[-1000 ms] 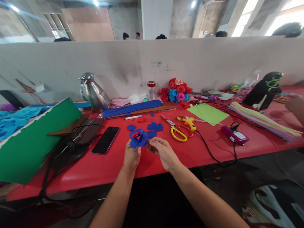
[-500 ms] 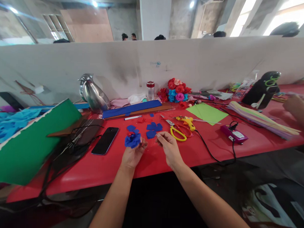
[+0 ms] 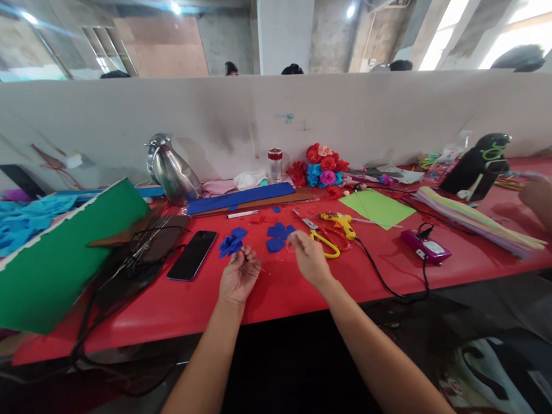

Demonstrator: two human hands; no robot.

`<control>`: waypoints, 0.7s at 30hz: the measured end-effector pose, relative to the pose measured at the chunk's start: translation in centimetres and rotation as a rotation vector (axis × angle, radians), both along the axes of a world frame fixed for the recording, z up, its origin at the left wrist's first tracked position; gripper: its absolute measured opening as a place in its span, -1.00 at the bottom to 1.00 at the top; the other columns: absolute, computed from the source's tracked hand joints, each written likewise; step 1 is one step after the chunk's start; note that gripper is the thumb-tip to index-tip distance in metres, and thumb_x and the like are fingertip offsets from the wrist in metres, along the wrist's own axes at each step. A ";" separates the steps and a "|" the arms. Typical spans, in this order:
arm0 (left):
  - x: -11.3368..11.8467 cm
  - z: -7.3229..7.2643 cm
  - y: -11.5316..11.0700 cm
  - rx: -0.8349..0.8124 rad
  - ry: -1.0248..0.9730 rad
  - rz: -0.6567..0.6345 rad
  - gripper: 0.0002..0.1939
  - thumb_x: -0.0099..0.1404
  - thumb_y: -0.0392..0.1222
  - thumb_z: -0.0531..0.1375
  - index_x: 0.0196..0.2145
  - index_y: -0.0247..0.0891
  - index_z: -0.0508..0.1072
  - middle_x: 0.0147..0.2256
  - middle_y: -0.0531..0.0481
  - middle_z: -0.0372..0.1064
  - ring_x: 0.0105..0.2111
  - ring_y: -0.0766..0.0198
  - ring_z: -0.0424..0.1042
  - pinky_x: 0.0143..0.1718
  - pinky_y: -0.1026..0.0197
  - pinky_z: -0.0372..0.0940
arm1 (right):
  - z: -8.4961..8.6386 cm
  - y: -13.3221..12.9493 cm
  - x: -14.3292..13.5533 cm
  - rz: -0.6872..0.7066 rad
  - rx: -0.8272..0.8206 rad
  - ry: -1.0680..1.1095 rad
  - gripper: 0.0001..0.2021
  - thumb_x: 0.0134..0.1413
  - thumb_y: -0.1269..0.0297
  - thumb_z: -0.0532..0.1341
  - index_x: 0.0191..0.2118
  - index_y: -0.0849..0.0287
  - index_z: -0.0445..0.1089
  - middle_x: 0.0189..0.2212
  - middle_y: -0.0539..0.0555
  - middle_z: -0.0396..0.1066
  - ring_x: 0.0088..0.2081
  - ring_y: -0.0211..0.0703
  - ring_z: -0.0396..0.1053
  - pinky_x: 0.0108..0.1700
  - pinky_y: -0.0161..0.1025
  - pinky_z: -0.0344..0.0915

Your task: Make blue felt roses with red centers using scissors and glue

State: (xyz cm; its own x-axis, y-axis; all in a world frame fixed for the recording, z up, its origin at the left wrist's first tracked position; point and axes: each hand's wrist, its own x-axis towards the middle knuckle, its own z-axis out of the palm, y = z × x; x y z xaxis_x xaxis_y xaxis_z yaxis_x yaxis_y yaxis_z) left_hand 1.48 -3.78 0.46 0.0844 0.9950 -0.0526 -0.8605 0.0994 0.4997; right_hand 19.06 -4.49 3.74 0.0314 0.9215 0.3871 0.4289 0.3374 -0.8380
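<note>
A blue paper flower (image 3: 232, 242) points up and left from my left hand (image 3: 240, 273), whose fingers pinch its thin stem. Just right of it, several blue petals (image 3: 278, 237) lie on the red table. My right hand (image 3: 311, 256) is raised beside these petals with its fingertips pressed together; whatever may be between them is too small to make out. Yellow-handled scissors (image 3: 324, 242) lie beyond my right hand, beside a yellow glue gun (image 3: 341, 223).
A black phone (image 3: 191, 255) and a green board (image 3: 66, 254) lie at left. Behind are a steel jug (image 3: 172, 170), blue paper strips (image 3: 240, 198) and a paper bouquet (image 3: 323, 166). A purple power socket (image 3: 425, 246) sits at right, near another person's hand (image 3: 541, 195).
My left hand has turned, tipping the blue flower left and away from my right hand. My right hand has moved slightly up and to the right.
</note>
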 end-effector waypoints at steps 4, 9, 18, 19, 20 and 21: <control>0.0 0.0 0.1 -0.050 -0.058 0.005 -0.84 0.23 -0.40 0.21 -0.50 -0.27 0.46 -0.46 0.05 0.30 -0.46 0.45 0.33 -0.41 0.37 0.30 | 0.0 -0.8 3.4 -0.434 0.049 -0.127 -0.77 0.12 0.25 0.05 -0.15 0.13 0.37 -0.14 0.19 0.37 -0.06 0.05 0.24 -0.06 -0.07 0.15; 0.1 0.0 0.3 -0.170 -0.108 0.044 -0.83 0.26 -0.41 0.18 -0.46 -0.28 0.49 -0.43 0.04 0.40 -0.40 0.41 0.41 -0.29 0.30 0.34 | -0.3 -1.8 3.4 -0.437 0.098 -0.338 -0.73 0.06 0.35 0.09 -0.12 0.09 0.41 -0.03 0.19 0.34 0.04 0.08 0.18 0.03 -0.01 0.11; 0.3 -1.0 0.9 -0.009 0.124 0.239 -0.80 -0.08 -0.40 0.40 -0.50 -0.19 0.49 -0.45 0.13 0.45 -0.40 0.43 0.42 -0.26 0.32 0.30 | -2.6 0.4 6.2 -0.434 -0.101 -0.684 -0.67 0.16 0.40 0.00 -0.07 0.21 0.43 -0.08 0.27 0.38 -0.05 0.09 0.27 -0.06 -0.06 0.17; 0.4 -1.1 1.0 0.007 0.143 0.270 -0.79 -0.10 -0.40 0.41 -0.51 -0.19 0.49 -0.47 0.14 0.44 -0.41 0.43 0.41 -0.27 0.32 0.29 | -2.8 0.9 6.8 -0.422 -0.141 -0.733 -0.67 0.18 0.39 -0.01 -0.04 0.24 0.42 -0.10 0.28 0.38 -0.06 0.07 0.29 -0.05 -0.08 0.17; 0.5 -1.1 1.0 0.021 0.167 0.302 -0.80 -0.11 -0.39 0.40 -0.53 -0.19 0.49 -0.49 0.14 0.44 -0.42 0.43 0.41 -0.28 0.32 0.28 | -2.9 1.3 7.2 -0.396 -0.177 -0.783 -0.67 0.19 0.38 -0.01 -0.03 0.27 0.41 -0.11 0.29 0.39 -0.07 0.05 0.29 -0.03 -0.09 0.16; 0.6 -1.0 0.9 0.034 0.200 0.332 -0.81 -0.11 -0.38 0.39 -0.54 -0.18 0.49 -0.50 0.13 0.44 -0.42 0.42 0.41 -0.27 0.31 0.28 | -3.0 1.6 7.5 -0.368 -0.206 -0.826 -0.68 0.19 0.38 0.01 -0.03 0.29 0.40 -0.12 0.30 0.39 -0.06 0.05 0.30 -0.01 -0.10 0.14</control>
State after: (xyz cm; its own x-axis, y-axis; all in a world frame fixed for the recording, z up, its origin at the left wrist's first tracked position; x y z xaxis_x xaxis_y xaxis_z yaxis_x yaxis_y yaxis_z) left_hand 2.10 -2.85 -0.56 -0.2515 0.9679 -0.0018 -0.7284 -0.1880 0.6588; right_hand 26.57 -2.86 0.75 0.1226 0.9613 0.2467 0.9672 -0.0600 -0.2469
